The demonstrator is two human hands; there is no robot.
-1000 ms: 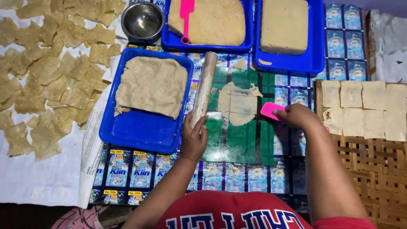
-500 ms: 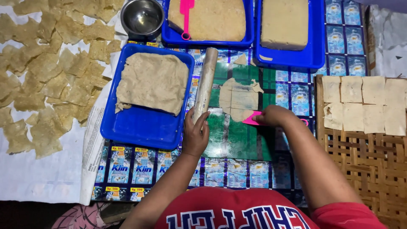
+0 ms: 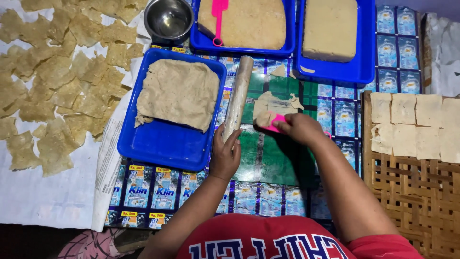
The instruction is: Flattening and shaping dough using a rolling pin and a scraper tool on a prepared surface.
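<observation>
My left hand [image 3: 225, 156] grips the near end of a dough-coated rolling pin [image 3: 238, 96] that lies lengthwise on the green plastic mat [image 3: 268, 158]. My right hand [image 3: 297, 128] holds a pink scraper [image 3: 273, 121] with a lump of dough on its edge, pressed against a thin torn sheet of dough [image 3: 275, 103] on the mat. To the left of the rolling pin a blue tray [image 3: 158, 144] holds a flat slab of beige dough [image 3: 178, 92].
Two more blue trays stand at the back, one [image 3: 201, 41] with dough and a pink spatula [image 3: 218, 19], one [image 3: 335, 72] with a pale block. A steel bowl [image 3: 168, 19] sits beside them. Thin dough squares dry on paper [image 3: 48, 81] and on a woven rack [image 3: 417, 124].
My right hand has slid the pink scraper leftward across the mat, gathering dough. The thin sheet is now torn and smaller. My left hand stays on the rolling pin.
</observation>
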